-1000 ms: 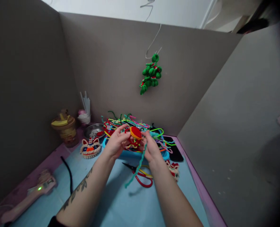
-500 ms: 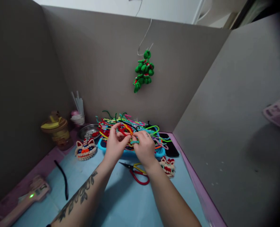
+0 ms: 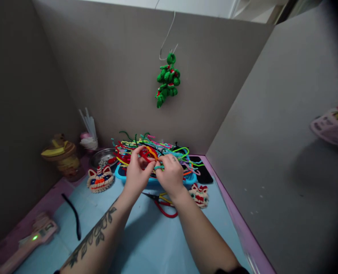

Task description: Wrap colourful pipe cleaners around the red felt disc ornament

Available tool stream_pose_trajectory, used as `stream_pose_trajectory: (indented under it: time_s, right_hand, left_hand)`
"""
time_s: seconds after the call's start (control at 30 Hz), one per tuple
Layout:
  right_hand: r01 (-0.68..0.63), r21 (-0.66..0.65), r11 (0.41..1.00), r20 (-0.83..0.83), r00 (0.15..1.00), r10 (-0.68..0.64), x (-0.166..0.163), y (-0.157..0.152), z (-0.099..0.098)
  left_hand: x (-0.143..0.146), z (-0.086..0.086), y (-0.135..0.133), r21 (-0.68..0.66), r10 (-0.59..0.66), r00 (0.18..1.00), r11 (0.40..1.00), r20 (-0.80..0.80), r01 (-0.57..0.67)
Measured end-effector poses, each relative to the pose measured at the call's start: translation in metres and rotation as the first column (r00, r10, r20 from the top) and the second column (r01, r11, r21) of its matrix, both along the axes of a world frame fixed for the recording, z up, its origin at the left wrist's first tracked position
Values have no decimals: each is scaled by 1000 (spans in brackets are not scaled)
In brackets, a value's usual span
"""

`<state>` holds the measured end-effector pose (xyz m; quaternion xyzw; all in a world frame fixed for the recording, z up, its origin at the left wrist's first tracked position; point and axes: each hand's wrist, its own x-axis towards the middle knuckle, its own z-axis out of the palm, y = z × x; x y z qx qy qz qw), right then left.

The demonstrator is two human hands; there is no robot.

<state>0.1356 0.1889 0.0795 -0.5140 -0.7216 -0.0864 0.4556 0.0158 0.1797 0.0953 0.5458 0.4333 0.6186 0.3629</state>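
My left hand point(image 3: 138, 173) and my right hand point(image 3: 171, 174) meet over the near side of a blue basket point(image 3: 119, 176). Both have their fingertips pinched together on a small piece of orange and red cord point(image 3: 152, 152). How the cord runs between the fingers is partly hidden. Beside my right fingers shows a bit of teal cord point(image 3: 159, 167), partly covered. Heaped in the basket behind my hands are many coloured cords point(image 3: 128, 146). Scissors with red and yellow handles point(image 3: 169, 215) lie below my right wrist, partly hidden by it.
Woven animal-face pieces lie left point(image 3: 100, 179) and right point(image 3: 201, 196). A metal bowl of small beads point(image 3: 96, 158), a black phone point(image 3: 204, 176), a black cord point(image 3: 74, 219) and a pink device with a green light point(image 3: 44, 230) surround the work. A green woven ornament point(image 3: 169, 78) hangs on the back panel.
The whole view has shifted slightly, so things appear a little further left and up. Both hands keep their pinch on the orange and red cord, with little visible movement.
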Motion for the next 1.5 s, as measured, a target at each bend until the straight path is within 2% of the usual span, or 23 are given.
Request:
stream_pose_trajectory:
  time_s: [0.2, 0.33, 0.5, 0.67, 0.83, 1.17, 1.3, 1.4, 1.5]
  right_hand:
    - [20, 27, 999, 26, 999, -20, 0, 2, -1]
    - [8, 18, 1000, 33, 999, -8, 0, 3, -1]
    - [-24, -9, 1000, 12, 1000, 24, 1, 4, -2]
    - [-48, -9, 999, 25, 999, 49, 1, 5, -4]
    - [-59, -17, 998, 67, 996, 60, 2, 5, -1]
    - [-72, -51, 996, -9, 997, 72, 4, 4, -1]
    - [-139, -67, 988, -20, 990, 138, 7, 4, 3]
    - [-183, -75, 980, -3, 983, 183, 9, 2, 7]
    - [-163, -81, 983, 28, 986, 166, 8, 0, 8]
  left_hand:
    - [0, 0, 2, -33, -54, 997, 998, 47, 56]
    - [-2, -4, 4, -53, -49, 999, 997, 2, 49]
    - [-5, -10, 7, -17, -4, 1000, 1000, -25, 4]
    - [-6, -8, 2, 79, 103, 981, 993, -165, -91]
    - [-7, -1, -5, 103, 116, 944, 991, -310, -88]
    - [-6, -1, -8, 107, 90, 968, 992, -234, -66]
    - [-9, 0, -6, 96, 98, 978, 992, -184, -81]
    - [-11, -1, -5, 105, 123, 967, 989, -224, -101]
    - [-11, -2, -4, 119, 175, 928, 982, -329, -143]
